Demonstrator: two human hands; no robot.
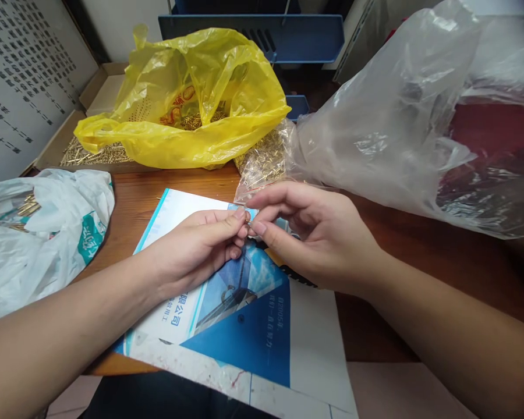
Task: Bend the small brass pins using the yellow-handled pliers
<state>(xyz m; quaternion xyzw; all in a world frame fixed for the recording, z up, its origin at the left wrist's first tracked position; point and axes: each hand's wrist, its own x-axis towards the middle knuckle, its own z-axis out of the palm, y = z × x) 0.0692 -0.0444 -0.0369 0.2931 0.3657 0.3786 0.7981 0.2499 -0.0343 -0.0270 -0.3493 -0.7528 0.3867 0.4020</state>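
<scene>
Lying left of the printed sheet [244, 349], on the wooden worktop [379, 320], a crumpled white plastic bag [76, 192] shows slender brass-coloured pins [29, 205] at its opening. Beyond the sheet's far left corner stands a cardboard box [61, 131] containing many similar brass-coloured pieces [91, 152]; next, beyond the sheet's far edge, an open yellow plastic bag [157, 139] holds more small metal parts and partly covers the box. Over the sheet's far half, the left hand [201, 247] pinches a small brass-coloured piece [247, 220], largely hidden, between thumb and fingers. Just past the sheet's far edge, a clear bag [266, 157] of small brass-coloured parts adjoins the yellow one. Over the sheet's right side, the right hand [327, 233] has its fingers curved and narrowly spaced beside the piece; whether they grip it cannot be told. Beyond and to the right of the sheet, a large translucent bag [375, 134] reveals dark red material [498, 134].
</scene>
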